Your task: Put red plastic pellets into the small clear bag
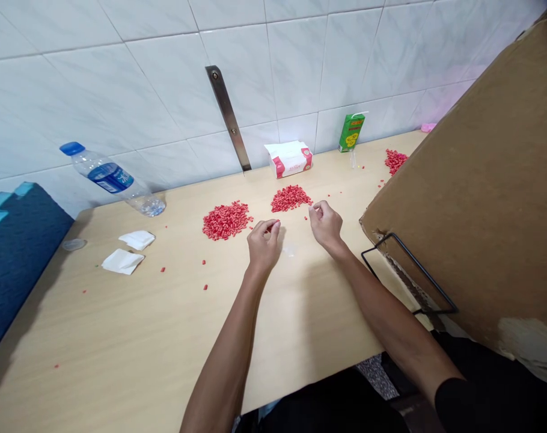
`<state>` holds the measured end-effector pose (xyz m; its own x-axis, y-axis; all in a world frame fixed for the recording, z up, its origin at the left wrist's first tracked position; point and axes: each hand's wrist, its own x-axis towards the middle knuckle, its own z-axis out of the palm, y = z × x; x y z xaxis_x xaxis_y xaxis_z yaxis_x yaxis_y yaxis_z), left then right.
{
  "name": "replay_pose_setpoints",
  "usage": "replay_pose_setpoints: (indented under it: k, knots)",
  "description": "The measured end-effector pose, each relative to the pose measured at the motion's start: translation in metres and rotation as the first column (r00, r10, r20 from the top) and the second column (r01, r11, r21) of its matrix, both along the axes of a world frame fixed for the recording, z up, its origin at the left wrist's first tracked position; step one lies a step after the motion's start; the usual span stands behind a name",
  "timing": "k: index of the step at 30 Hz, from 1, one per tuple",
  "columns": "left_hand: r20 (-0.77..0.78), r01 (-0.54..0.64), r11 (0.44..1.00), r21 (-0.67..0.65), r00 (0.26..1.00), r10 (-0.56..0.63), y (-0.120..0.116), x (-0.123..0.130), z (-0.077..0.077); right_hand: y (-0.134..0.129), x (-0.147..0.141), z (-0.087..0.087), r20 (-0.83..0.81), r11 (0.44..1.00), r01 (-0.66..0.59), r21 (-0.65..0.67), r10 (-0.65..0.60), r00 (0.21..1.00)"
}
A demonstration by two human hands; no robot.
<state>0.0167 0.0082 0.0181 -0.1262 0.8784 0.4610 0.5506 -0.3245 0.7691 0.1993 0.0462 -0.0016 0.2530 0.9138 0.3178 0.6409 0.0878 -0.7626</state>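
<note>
My left hand (263,245) is closed in a pinch above the table, with a bit of red showing at its fingertips that looks like one of the small red pieces. To its left lies a larger heap of small red cylindrical pieces (226,221). My right hand (326,224) is also closed, thumb against forefinger, beside the right edge of a second red heap (290,198). Whatever its fingertips hold, if anything, is too small to make out. On the table between my wrists is a small clear plastic scrap (290,250).
A tissue pack (291,161) and green drink carton (351,132) stand by the tiled wall. Leftward are a tilted water bottle (115,180), folded tissues (122,261) and a blue block (21,258). A large cardboard sheet (476,198) with a black wire frame (418,270) borders the right.
</note>
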Motion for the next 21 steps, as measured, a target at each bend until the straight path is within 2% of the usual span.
replay_pose_setpoints:
  k: [3, 5, 10, 12, 14, 16, 17, 19, 21]
  knots:
    - [-0.117, -0.085, 0.996, -0.013, 0.990, 0.083, 0.005, -0.014, 0.001, 0.001, 0.003, 0.000, 0.213, 0.993, -0.090, -0.073, 0.103, 0.972]
    - [-0.211, -0.213, 0.977, -0.019, 0.956, 0.204, 0.010, -0.030, 0.002, 0.001, 0.002, 0.001, 0.275, 0.986, -0.117, -0.118, 0.146, 0.950]
    - [-0.346, -0.516, 0.855, -0.044, 0.811, 0.472, 0.016, -0.062, 0.005, 0.000, 0.000, 0.003, 0.398, 0.975, -0.109, -0.193, 0.179, 0.900]
    - [-0.378, -0.529, 0.849, 0.004, 0.785, 0.491, 0.014, -0.062, 0.005, 0.001, 0.000, 0.004, 0.429, 0.967, -0.140, -0.211, 0.220, 0.876]
    - [-0.389, -0.397, 0.918, 0.018, 0.843, 0.372, 0.011, -0.056, 0.005, 0.002, 0.000, 0.003, 0.443, 0.959, -0.172, -0.227, 0.259, 0.858]
    - [-0.366, -0.144, 0.985, -0.095, 0.925, 0.100, 0.007, -0.046, 0.004, 0.004, 0.001, 0.002, 0.437, 0.954, -0.182, -0.240, 0.273, 0.857]
    - [-0.334, -0.012, 0.983, -0.185, 0.941, -0.052, 0.006, -0.042, 0.004, 0.004, 0.001, 0.001, 0.424, 0.954, -0.178, -0.241, 0.268, 0.865]
    - [-0.279, 0.188, 0.920, -0.343, 0.915, -0.291, 0.005, -0.036, 0.003, 0.005, 0.001, 0.001, 0.380, 0.960, -0.165, -0.225, 0.242, 0.893]
    - [-0.279, 0.290, 0.856, -0.429, 0.858, -0.431, 0.006, -0.035, 0.004, 0.005, 0.001, 0.000, 0.315, 0.969, -0.150, -0.197, 0.208, 0.926]
